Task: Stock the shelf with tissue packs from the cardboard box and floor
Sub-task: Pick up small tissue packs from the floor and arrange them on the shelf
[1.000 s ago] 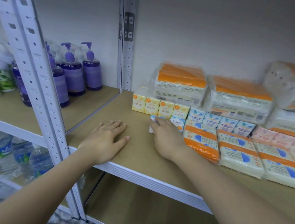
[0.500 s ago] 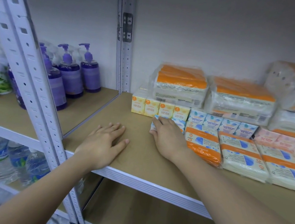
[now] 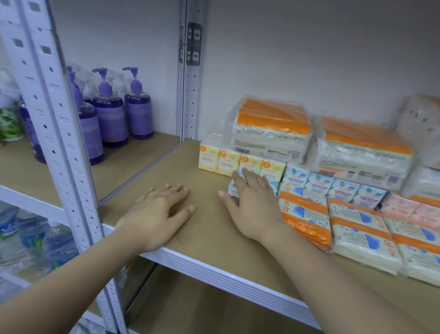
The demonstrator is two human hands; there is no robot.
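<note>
My right hand (image 3: 254, 207) lies palm down over a small blue-and-white mini tissue pack (image 3: 233, 188) on the brown shelf board (image 3: 207, 235), pressing it beside the orange pocket tissue packs (image 3: 304, 222); only the pack's left edge shows. Just behind it stand yellow mini tissue boxes (image 3: 219, 160) and blue mini tissue boxes (image 3: 331, 188). My left hand (image 3: 156, 214) rests flat and empty on the bare board near the front edge. Large orange-topped tissue bundles (image 3: 270, 130) sit at the back. The cardboard box is out of view.
A white perforated upright (image 3: 57, 131) stands at the left front of the shelf. Purple pump bottles (image 3: 111, 114) fill the neighbouring shelf, with water bottles (image 3: 8, 236) below. Pink tissue packs (image 3: 417, 210) lie at the right. A lower board (image 3: 213, 323) sits beneath.
My right hand has slid a little further back over the small blue pack toward the yellow boxes. The left hand stays flat in the same spot.
</note>
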